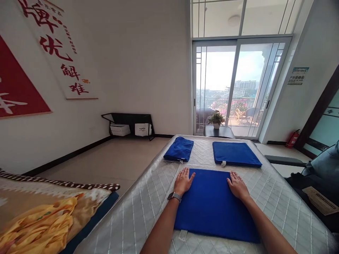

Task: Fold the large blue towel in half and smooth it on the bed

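A flat blue cloth piece (212, 206), square in outline, lies on the quilted silver-grey mattress (143, 208) right in front of me. My left hand (183, 181) rests flat over its far left corner, fingers stretched out, with a watch on the wrist. Over the far right corner lies my right hand (237, 184), its fingers extended too. A small white tag (183, 235) sticks out from the near edge of the cloth. Beyond my hands are a smaller folded blue cloth (179, 149) on the left and a wider folded blue cloth (236, 153) on the right.
To the left, a yellow cloth (45, 225) lies on a patterned blanket (95, 197). A black rack (131, 123) stands by the wall. Past the mattress, a potted plant (216, 119) sits on a chair. Dark items with a brown card (320, 200) are at the right.
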Motion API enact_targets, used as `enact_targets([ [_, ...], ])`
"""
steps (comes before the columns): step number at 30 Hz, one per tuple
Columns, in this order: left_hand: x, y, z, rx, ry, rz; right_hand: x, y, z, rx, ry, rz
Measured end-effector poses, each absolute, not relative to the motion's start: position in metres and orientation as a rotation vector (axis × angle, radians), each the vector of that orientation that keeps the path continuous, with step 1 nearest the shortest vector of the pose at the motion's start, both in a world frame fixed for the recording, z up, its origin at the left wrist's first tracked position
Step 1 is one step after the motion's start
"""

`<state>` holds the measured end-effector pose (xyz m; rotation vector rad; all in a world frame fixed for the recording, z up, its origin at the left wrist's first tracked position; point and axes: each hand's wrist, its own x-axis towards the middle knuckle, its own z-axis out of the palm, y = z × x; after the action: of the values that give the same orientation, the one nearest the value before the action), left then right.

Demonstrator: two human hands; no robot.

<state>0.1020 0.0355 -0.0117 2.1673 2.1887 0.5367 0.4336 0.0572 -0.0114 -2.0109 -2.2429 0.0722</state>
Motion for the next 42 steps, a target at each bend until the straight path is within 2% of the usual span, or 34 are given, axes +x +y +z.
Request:
enact_targets([
  [12, 0.104, 0.037, -0.014, 2.230, 2.252, 0.322, 0.432, 0.051, -0.007, -1.977, -2.173, 0.174],
  [17, 0.119, 0.037, 0.001, 2.208, 2.415, 0.311, 0.431, 0.048, -0.006, -1.948, -2.125, 0.206],
  [20, 0.167, 0.032, 0.013, 2.396, 2.313, 0.490, 0.431, 0.048, -0.006, -1.925, -2.128, 0.184],
  [24, 0.269, 0.031, 0.010, 2.609, 1.769, 0.593, 0.435, 0.047, -0.010, -1.887, -2.144, 0.139],
  [26, 0.313, 0.035, 0.004, 2.612, 1.579, 0.645, 0.438, 0.046, -0.013, -1.867, -2.166, 0.121],
  [29, 0.345, 0.042, -0.004, 2.515, 1.537, 0.708, 0.442, 0.046, -0.017, -1.872, -2.183, 0.106],
  [33, 0.326, 0.044, -0.008, 2.530, 1.620, 0.586, 0.440, 0.050, -0.018, -1.897, -2.172, 0.098],
  [42, 0.200, 0.036, -0.008, 2.459, 1.946, 0.321, 0.433, 0.054, -0.014, -1.941, -2.116, 0.133],
])
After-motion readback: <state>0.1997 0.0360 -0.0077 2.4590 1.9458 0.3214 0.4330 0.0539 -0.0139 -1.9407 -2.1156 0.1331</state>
